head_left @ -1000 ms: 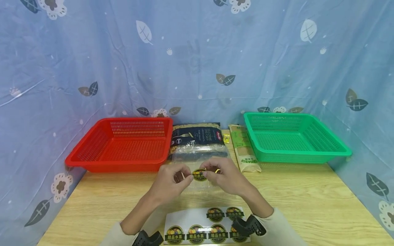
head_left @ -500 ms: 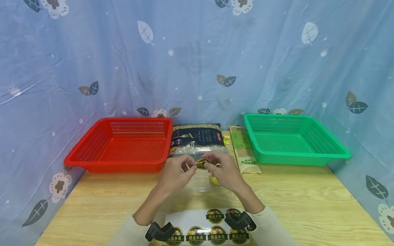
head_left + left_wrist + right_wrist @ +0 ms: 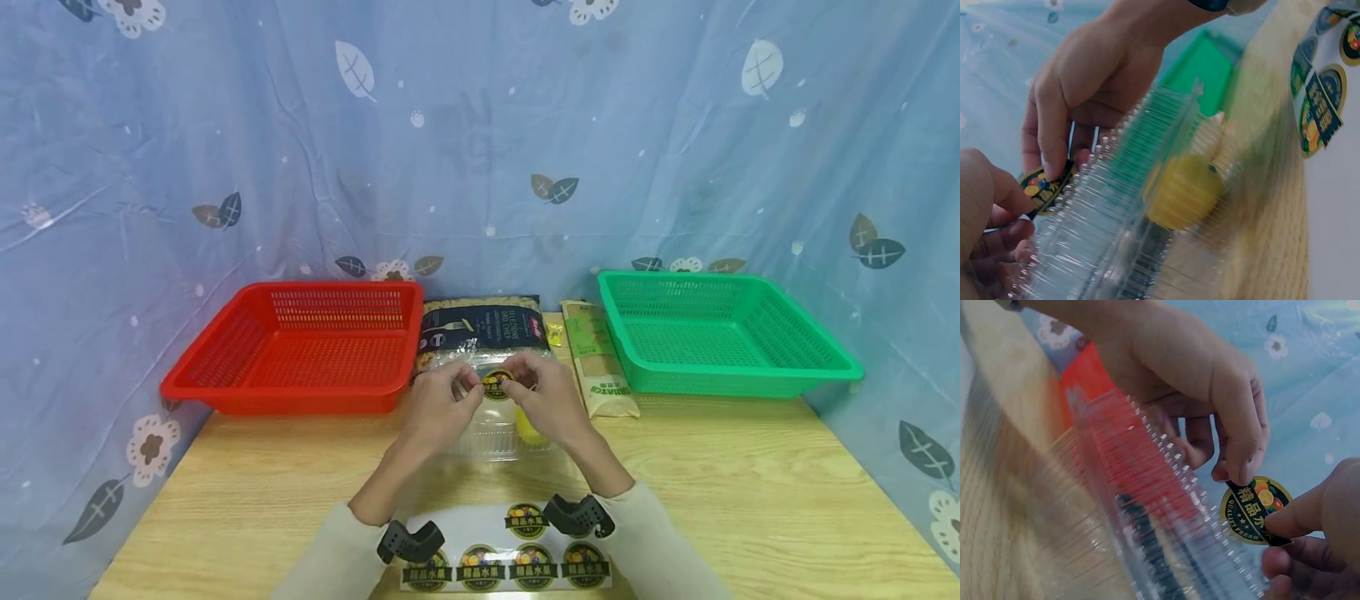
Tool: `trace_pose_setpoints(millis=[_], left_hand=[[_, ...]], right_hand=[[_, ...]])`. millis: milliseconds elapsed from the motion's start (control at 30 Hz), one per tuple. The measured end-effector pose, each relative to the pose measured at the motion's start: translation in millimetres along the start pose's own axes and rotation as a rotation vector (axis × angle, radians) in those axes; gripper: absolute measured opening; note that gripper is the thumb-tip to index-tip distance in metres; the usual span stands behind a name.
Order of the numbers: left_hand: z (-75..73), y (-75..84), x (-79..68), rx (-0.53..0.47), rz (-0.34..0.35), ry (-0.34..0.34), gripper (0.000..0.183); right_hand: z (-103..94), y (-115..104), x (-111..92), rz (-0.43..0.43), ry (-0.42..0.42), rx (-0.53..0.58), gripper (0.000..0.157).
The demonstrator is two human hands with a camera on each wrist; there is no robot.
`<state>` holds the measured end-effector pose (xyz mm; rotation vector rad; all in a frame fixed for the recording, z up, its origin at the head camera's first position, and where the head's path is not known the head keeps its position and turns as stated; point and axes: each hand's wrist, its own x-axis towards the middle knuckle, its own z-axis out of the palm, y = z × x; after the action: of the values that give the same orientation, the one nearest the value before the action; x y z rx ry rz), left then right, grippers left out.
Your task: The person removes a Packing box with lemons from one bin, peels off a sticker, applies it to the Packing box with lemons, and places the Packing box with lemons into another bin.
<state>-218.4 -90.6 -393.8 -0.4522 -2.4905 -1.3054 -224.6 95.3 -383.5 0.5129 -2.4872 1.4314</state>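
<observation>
While a sticker sheet (image 3: 487,529) lies toward the table's (image 3: 712,467) near edge, the head view gives me the left hand (image 3: 441,410) and right hand (image 3: 551,402) sharing one sticker (image 3: 495,386) near a clear box (image 3: 489,443). From the left wrist, yellow fruit (image 3: 1184,192) shows through the box. From the right wrist, fingers (image 3: 1239,431) of both hands pinch the sticker's opposite ends.
</observation>
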Motion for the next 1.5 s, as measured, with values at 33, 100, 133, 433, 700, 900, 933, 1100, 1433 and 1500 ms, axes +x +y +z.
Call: trace_pose_setpoints(millis=[33,100,133,433,700,900,933,1100,1433,1500], left_hand=[[1.3,-1.2,0.5,0.0,-0.001,0.0,0.008],[3.2,-2.7,1.3,0.006,0.003,0.003,0.008],[3.9,-3.3,1.6,0.014,0.007,0.005,0.007],[6.4,-3.9,5.5,0.098,-0.011,-0.033,0.007],[5.8,-2.2,8.0,0.164,-0.054,-0.041,0.007],[5.9,-2.2,11.2,0.204,-0.052,-0.064,0.006],[6.0,-2.2,11.6,0.207,-0.052,-0.066,0.006],[6.5,-2.3,11.6,0.215,-0.063,-0.068,0.005],[7.7,-2.3,11.1,0.223,-0.085,-0.08,0.009],[7.5,-2.1,11.1,0.228,-0.087,-0.085,0.011]], right_hand=[[1.1,2,1,-0.002,0.001,-0.009,0.015],[3.2,5,2,-0.004,0.001,-0.024,0.016],[4.2,7,2,-0.005,0.001,-0.031,0.016],[8.1,9,3,-0.005,0.026,-0.093,0.018],[13.8,9,4,-0.037,0.018,-0.224,0.027],[15.7,10,3,-0.055,0.021,-0.329,0.031],[15.8,10,3,-0.057,0.024,-0.335,0.033],[16.3,10,0,-0.052,0.038,-0.346,0.037],[16.9,7,-1,-0.076,-0.04,-0.441,0.007],[17.1,6,-1,-0.094,-0.055,-0.459,0.009]])
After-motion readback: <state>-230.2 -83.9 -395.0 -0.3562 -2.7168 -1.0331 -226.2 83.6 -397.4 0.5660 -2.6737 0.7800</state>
